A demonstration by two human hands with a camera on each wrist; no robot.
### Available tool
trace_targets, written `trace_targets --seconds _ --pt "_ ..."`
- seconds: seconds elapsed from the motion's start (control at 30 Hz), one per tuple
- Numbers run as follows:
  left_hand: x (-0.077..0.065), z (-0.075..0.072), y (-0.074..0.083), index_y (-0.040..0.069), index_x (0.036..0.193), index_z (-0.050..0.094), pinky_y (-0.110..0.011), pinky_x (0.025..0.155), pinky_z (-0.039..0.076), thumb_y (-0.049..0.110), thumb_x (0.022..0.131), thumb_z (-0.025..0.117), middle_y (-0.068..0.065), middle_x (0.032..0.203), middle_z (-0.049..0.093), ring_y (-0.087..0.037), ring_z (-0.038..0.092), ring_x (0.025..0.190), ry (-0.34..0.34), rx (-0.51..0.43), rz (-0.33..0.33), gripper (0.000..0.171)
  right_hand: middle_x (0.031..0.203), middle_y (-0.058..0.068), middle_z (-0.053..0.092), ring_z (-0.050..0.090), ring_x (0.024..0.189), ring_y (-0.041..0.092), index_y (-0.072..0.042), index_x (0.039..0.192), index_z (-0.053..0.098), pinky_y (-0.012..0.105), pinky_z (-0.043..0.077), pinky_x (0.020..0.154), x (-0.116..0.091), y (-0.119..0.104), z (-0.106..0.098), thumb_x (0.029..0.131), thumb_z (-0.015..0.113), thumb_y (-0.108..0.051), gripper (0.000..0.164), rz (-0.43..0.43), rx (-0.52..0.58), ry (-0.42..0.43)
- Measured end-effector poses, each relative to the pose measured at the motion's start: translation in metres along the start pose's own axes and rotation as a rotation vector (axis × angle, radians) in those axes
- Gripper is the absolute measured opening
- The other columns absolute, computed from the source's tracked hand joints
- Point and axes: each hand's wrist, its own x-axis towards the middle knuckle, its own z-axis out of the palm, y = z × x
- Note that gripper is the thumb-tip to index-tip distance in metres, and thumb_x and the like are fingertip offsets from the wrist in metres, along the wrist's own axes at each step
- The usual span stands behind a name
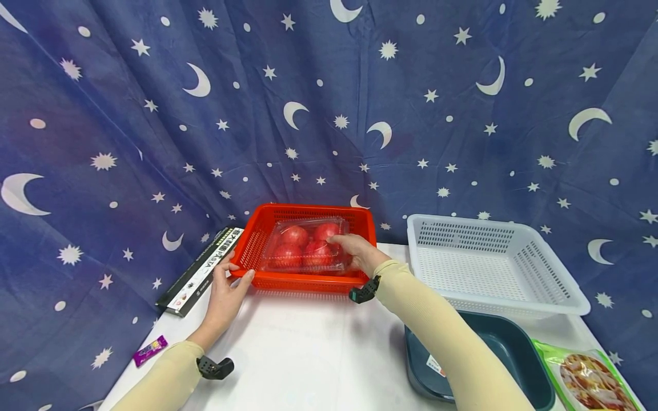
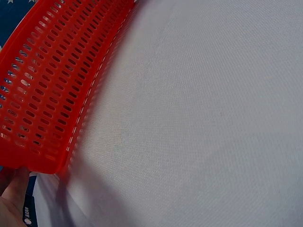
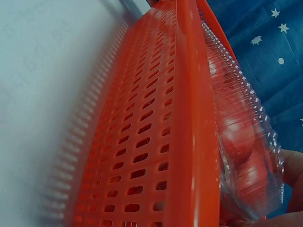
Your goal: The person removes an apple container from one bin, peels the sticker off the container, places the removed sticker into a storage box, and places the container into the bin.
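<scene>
A red plastic basket (image 1: 303, 281) with slotted walls stands at the back of the white table. Inside it is a clear plastic clamshell box (image 1: 304, 251) holding several round red fruits, its near side close to the basket's front wall. My right hand (image 1: 360, 252) reaches over the basket's right side and grips the right end of the box; in the right wrist view, thumb and fingers (image 3: 292, 165) show at the box's edge. At the basket's front left corner my left hand (image 1: 225, 299) pinches the rim between thumb and fingers.
Left of the basket lies a long black-and-white pasta box (image 1: 203, 274), with a small purple packet (image 1: 150, 350) nearer me. A white basket (image 1: 570, 294) stands at the right. Before it are a dark teal tub (image 1: 534, 365), partly under my right sleeve, and a green food bag (image 1: 591, 379).
</scene>
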Motion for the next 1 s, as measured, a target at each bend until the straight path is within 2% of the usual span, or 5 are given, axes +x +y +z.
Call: trace_targets --seconds 0.2,0.6,0.77,1.0 --pt "0.0 -0.0004 0.0 -0.003 0.12 0.038 -0.016 0.095 0.047 0.014 0.099 0.07 -0.012 0.165 0.024 -0.045 0.051 0.13 -0.001 0.008 -0.001 0.042 0.134 0.019 0.056 0.055 0.121 0.038 0.001 0.141 0.048 0.061 0.051 0.096 0.0008 0.0008 0.0017 0.095 0.074 -0.025 0.059 0.003 -0.015 0.017" --pt "0.0 0.0005 -0.001 -0.005 0.121 0.038 -0.016 0.095 0.047 0.013 0.098 0.071 -0.013 0.165 0.024 -0.046 0.05 0.13 -0.005 -0.02 -0.003 0.044 0.134 0.018 0.056 0.051 0.125 0.036 0.0 0.141 0.05 0.053 0.046 0.107 -0.0005 0.0026 0.0058 0.094 0.075 -0.026 0.06 0.013 -0.124 0.124" --pt "-0.0008 0.0015 0.0009 -0.005 0.12 0.037 -0.014 0.095 0.046 0.011 0.098 0.07 -0.015 0.164 0.025 -0.047 0.05 0.13 0.001 -0.01 0.003 0.043 0.134 0.019 0.056 0.052 0.124 0.038 0.001 0.14 0.049 0.055 0.046 0.106 0.0012 0.0034 0.0023 0.095 0.073 -0.022 0.057 0.026 -0.11 0.117" --pt "0.0003 0.0016 -0.0002 -0.008 0.12 0.037 -0.01 0.092 0.045 0.006 0.098 0.069 -0.018 0.165 0.022 -0.053 0.046 0.132 0.005 -0.025 -0.006 0.041 0.133 0.021 0.055 0.053 0.121 0.041 0.001 0.139 0.048 0.057 0.051 0.098 -0.0016 0.0018 -0.0011 0.095 0.072 -0.019 0.054 0.041 -0.076 0.076"
